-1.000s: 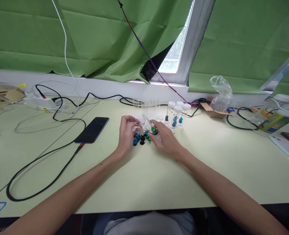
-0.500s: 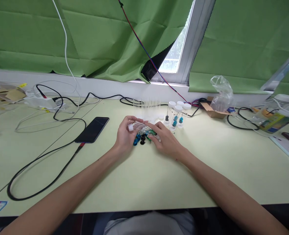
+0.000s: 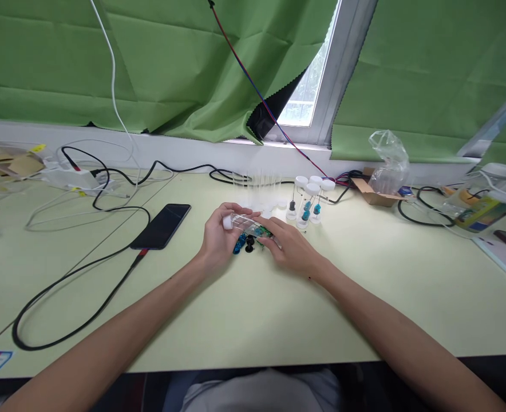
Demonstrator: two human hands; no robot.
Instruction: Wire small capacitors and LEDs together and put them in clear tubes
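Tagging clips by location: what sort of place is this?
Probably an indoor workroom or office, at a desk by a window. Signs: green curtains, a smartphone plugged into a black cable, and white-capped clear tubes holding small parts.

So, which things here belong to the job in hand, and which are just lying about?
Job:
clear tube between left hand and right hand
blue and black pieces
capped tubes

Apparently lying about:
dark phone
black cable
cardboard box
plastic bag
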